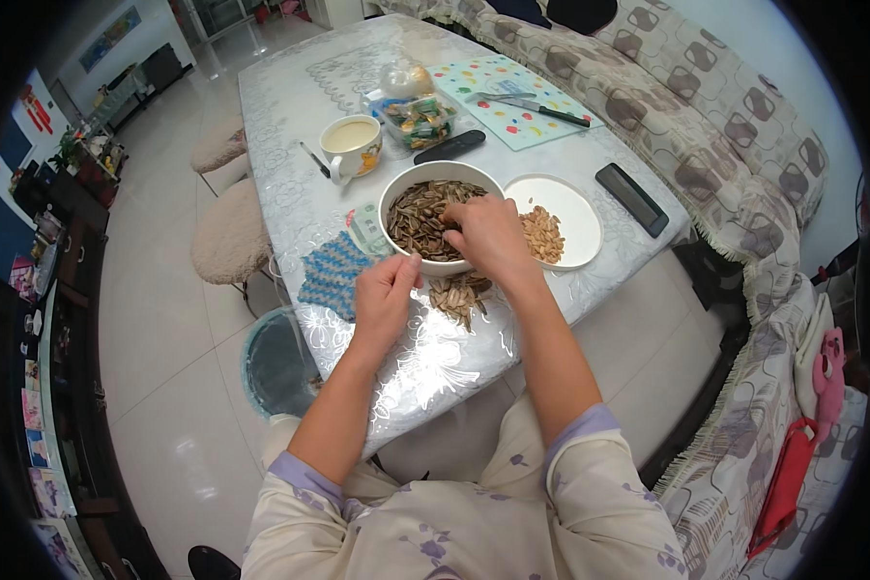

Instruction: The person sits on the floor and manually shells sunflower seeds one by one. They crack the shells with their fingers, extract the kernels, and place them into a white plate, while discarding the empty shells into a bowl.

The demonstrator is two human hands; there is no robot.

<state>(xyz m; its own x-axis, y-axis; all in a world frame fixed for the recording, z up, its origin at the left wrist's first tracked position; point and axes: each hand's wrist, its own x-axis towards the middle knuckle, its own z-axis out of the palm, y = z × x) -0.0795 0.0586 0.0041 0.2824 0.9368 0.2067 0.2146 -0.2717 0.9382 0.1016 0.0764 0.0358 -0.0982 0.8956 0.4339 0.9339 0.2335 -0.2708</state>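
A white bowl [441, 270] on the table holds many dark striped sunflower seeds [424, 210]. My right hand [487, 233] reaches over its right side, fingers down among the seeds; whether it pinches one cannot be told. My left hand [388, 293] rests by the bowl's lower left rim, thumb and forefinger together, with any small thing between them hidden. Just below the bowl lies a pile of split seed shells [458, 297]. Right of the bowl, partly behind my right hand, a white plate [583, 225] bears a heap of pale shelled kernels [544, 233].
Around the bowl are a blue-grey knitted cloth [330, 275], a mug [351, 145] of pale liquid, a black remote control [449, 148], a plastic box of wrapped items [419, 119], a phone [631, 199] and a knife [544, 110] on a patterned board [507, 132]. A bin [275, 362] stands below the left edge.
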